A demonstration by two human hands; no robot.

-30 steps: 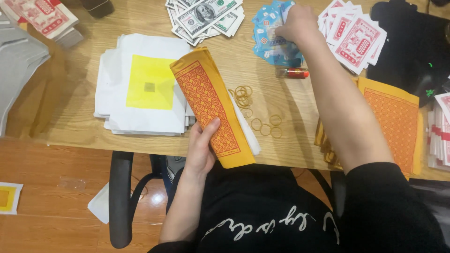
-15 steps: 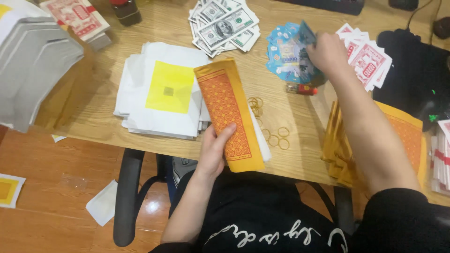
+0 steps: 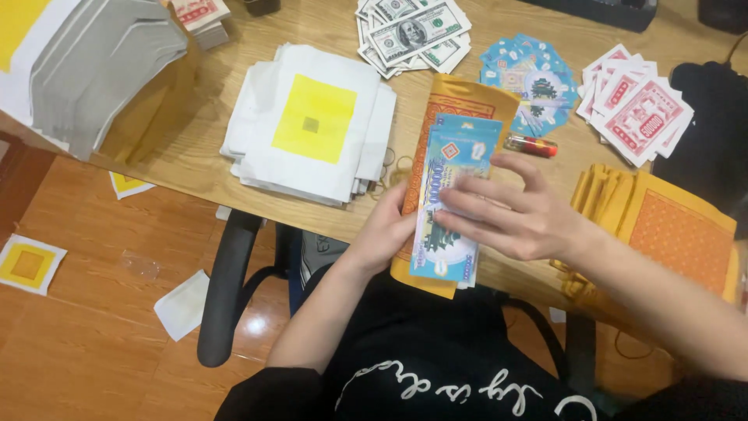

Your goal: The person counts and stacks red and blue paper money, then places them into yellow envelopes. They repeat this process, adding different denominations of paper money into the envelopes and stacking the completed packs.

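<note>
Blue notes (image 3: 450, 204) lie flat on the orange-gold sheet (image 3: 436, 156) at the tabletop (image 3: 195, 168) edge — right hand (image 3: 514, 214) presses them, fingers spread, left hand (image 3: 387, 234) grips the sheet's side. Best squared up — edges aligned, pressure even.

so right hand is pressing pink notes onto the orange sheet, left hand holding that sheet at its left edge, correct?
Not quite. In the head view the notes under the right hand are blue, not pink; the pink ones lie fanned out further back on the table. The rest stands: the left hand holds the orange sheet at its left edge.
</note>
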